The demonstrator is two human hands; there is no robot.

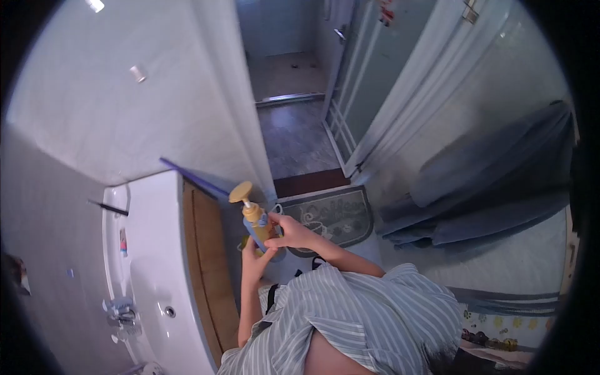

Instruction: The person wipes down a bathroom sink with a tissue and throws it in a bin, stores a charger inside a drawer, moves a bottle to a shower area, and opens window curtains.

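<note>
A pump bottle (252, 217) with a yellow pump head and a blue and yellow body is held up between my two hands, beside the washbasin cabinet. My left hand (255, 257) is closed around its lower part from below. My right hand (289, 232) grips the body from the right side, with its thumb near my left fingers. The bottle leans slightly, its pump top pointing up and away from me. My fingers cover part of its label, so the print cannot be read.
To the left is a white washbasin (156, 275) with a faucet (122, 312), a toothpaste tube (123, 240) and a dark slim object (109, 207). A grey mat (340, 215) lies before the open door (387, 69). Dark cloths (494, 181) hang at the right.
</note>
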